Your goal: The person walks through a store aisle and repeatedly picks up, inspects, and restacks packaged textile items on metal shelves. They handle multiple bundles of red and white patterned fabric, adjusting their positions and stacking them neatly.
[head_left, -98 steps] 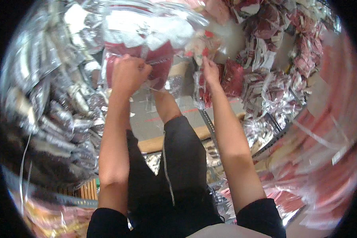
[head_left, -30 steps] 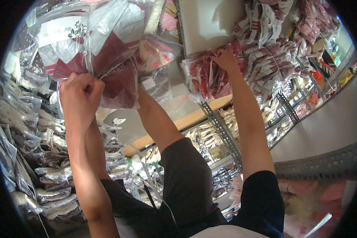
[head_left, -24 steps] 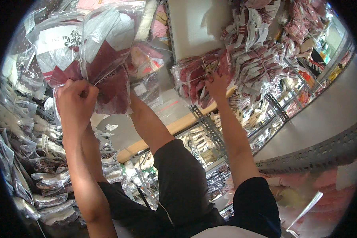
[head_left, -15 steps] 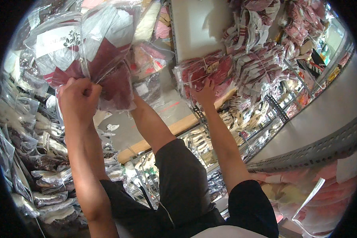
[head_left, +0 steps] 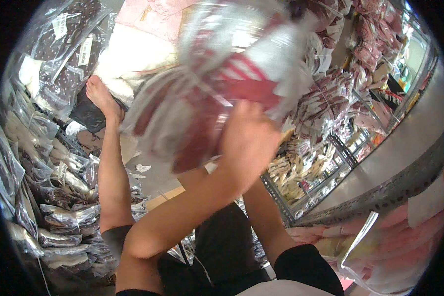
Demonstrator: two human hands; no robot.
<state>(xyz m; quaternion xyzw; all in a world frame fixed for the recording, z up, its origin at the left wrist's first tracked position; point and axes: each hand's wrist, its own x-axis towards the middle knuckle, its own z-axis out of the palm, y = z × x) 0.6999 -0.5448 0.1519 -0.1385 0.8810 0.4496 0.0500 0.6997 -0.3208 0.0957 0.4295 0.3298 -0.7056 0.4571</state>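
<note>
My left hand (head_left: 250, 140) is closed on the tie of a bundle of bagged garments (head_left: 192, 111), maroon and grey in clear plastic. The bundle hangs tilted in front of me and is blurred by motion. My right forearm (head_left: 264, 209) reaches up behind the left one. The left arm and the bundle hide my right hand, so its fingers do not show.
Stacked bagged garments (head_left: 66, 197) line the left side. Dark dotted bags (head_left: 64, 54) lie at the upper left, near my bare foot (head_left: 102, 96). Tied maroon-and-grey bundles (head_left: 330, 96) fill the right, beside a perforated metal shelf post (head_left: 343, 150). Pink bagged goods (head_left: 380, 251) sit at lower right.
My left hand has swung the bundle from the upper left across to the middle. It now covers the place where my right hand touched a maroon bundle. My right hand has gone out of sight.
</note>
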